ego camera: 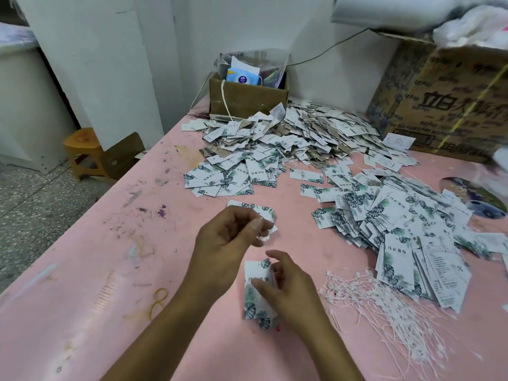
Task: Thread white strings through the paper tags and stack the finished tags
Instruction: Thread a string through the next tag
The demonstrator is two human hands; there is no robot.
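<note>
Progress looks to be somewhere in the middle, with plenty left to do. The right hand (291, 290) holds a leaf-printed paper tag (257, 287) just above the pink desk (110, 243), with the thumb laid across its face and the fingers curled behind. A second edge seems to peek out beneath, so it may hold two. The left hand (228, 237), raised just beyond, pinches a small white piece (265, 233) between thumb and fingertips. Blur keeps me from telling whether that is a string end or a tag corner, so I judge this tag is being threaded, not finished. At the far end a big heap of tags (297, 136) shows thin strings among the cards. I take these for finished ones, thrown loose rather than stacked. A second pile of tags (398, 229) slopes down on the right, touching the loose bundle of white strings (371, 301), and is probably the supply yet to be strung. A small stack of tags (251, 209) lies just behind the left hand. Counted, there are two hands, one tag surely in hand, two big piles and one little stack. The tags and strings are each far too many to count. There are also two cardboard boxes, a small box (247, 99) and a large box (453, 111), one yellow rubber band (158, 299) and one orange stool (82, 152).
</note>
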